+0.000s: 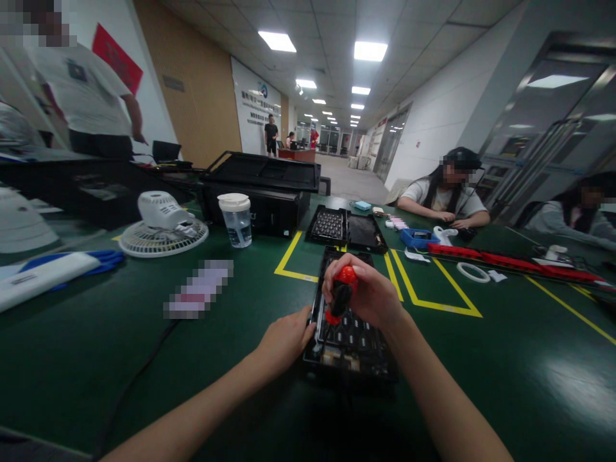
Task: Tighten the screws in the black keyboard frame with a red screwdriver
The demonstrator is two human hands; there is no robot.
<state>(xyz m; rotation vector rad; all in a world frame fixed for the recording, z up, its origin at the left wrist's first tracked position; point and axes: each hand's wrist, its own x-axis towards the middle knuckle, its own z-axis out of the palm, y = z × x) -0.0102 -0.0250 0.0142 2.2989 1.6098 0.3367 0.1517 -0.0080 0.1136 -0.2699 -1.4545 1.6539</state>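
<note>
In the head view, my right hand point(370, 289) is wrapped round a screwdriver point(342, 294) with a red and black handle, held tilted with its lower end toward a black keyed device point(353, 333). Its shaft and tip are hard to make out. The device lies in front of me, with rows of dark keys and an exposed strip of parts at its near end. My left hand point(286, 337) grips the left edge of the device, thumb near the rim and fingers partly hidden.
Beyond the device lies an open black case point(368, 232). A lidded cup point(235, 221), a white fan point(163, 234) and a large black box point(274, 208) stand to the left. At right are a blue box point(416, 239), a tape roll point(473, 273) and a seated person point(443, 192).
</note>
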